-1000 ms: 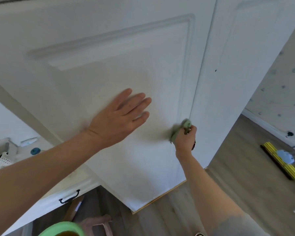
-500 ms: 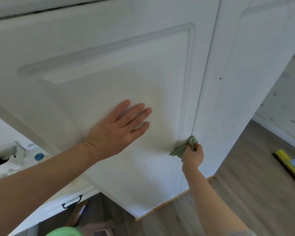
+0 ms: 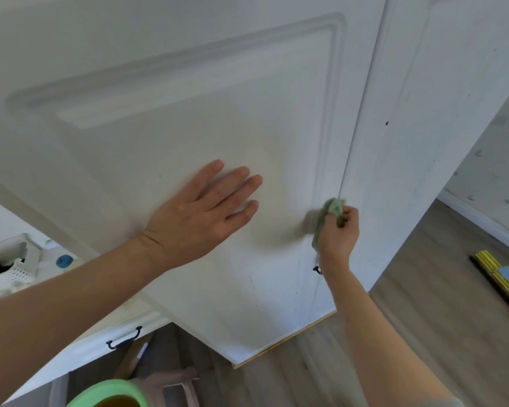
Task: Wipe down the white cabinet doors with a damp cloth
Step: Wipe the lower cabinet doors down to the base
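A tall white cabinet door point(image 3: 188, 113) with a raised panel fills most of the view, and a second white door point(image 3: 417, 142) hangs to its right. My left hand point(image 3: 200, 212) lies flat on the left door's panel, fingers straight and spread. My right hand point(image 3: 337, 233) grips a bunched green cloth point(image 3: 332, 210) and holds it against the right edge of the left door, at the seam between the two doors. A dark door handle point(image 3: 317, 270) peeks out just under my right wrist.
A white drawer with a black handle point(image 3: 123, 340) sits low on the left. A green bucket rim point(image 3: 109, 393) and a small stool point(image 3: 174, 383) are at the bottom. A yellow mop head point(image 3: 500, 282) lies on the wooden floor at right.
My right hand with the cloth slid down the door's edge and then back up a little. My left hand stayed pressed on the panel.
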`<action>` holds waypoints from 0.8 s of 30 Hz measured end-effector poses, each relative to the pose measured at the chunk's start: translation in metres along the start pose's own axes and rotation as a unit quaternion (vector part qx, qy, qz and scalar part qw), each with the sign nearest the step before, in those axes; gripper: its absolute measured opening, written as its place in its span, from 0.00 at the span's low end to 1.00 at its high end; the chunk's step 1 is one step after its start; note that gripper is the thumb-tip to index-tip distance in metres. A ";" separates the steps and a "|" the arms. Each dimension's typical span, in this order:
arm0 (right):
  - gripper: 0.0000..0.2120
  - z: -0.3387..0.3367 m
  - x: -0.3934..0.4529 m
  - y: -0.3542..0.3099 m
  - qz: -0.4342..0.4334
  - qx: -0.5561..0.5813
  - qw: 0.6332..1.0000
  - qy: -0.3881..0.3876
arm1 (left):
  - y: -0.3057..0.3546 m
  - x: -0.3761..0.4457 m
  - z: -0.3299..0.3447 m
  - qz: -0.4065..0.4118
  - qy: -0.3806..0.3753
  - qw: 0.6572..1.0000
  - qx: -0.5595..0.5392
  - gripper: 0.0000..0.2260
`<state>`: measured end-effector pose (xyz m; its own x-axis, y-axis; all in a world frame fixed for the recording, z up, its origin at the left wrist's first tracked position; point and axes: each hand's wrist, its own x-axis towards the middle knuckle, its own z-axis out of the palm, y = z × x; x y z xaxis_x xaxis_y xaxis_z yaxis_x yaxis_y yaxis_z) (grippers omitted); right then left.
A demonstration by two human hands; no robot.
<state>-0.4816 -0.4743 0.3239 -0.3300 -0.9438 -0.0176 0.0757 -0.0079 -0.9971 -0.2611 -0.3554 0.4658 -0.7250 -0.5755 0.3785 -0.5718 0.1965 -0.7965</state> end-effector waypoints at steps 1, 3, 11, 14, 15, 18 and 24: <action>0.06 0.003 -0.003 0.000 -0.018 0.001 1.000 -0.003 | 0.000 0.000 0.000 0.001 0.001 1.000 0.002 0.13; 0.07 0.007 -0.014 0.018 0.010 -0.019 1.000 -0.020 | -0.001 -0.001 0.001 0.001 0.003 1.000 0.008 0.13; 0.05 0.005 -0.031 -0.003 -0.017 -0.012 0.995 -0.096 | 0.000 0.001 0.000 0.000 0.004 1.000 0.006 0.11; 0.04 0.010 -0.039 -0.013 -0.071 0.021 0.991 -0.114 | 0.000 0.001 -0.001 -0.001 0.001 1.000 -0.002 0.11; 0.04 0.007 -0.041 0.000 -0.054 -0.011 0.992 -0.115 | 0.001 0.000 -0.001 -0.002 -0.001 1.000 -0.007 0.12; 0.08 -0.006 -0.045 0.059 0.123 -0.138 0.969 -0.162 | 0.002 0.001 -0.001 -0.007 -0.008 1.000 0.004 0.12; 0.03 0.007 -0.061 0.055 0.073 -0.095 0.980 -0.159 | 0.003 0.000 0.001 0.000 -0.012 1.000 0.013 0.13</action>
<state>-0.4504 -0.4195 0.2703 -0.0170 -0.9858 -0.1670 -0.0861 0.1678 -0.9821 -0.2629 -0.3554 0.4631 -0.7152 -0.5946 0.3672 -0.5618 0.1765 -0.8082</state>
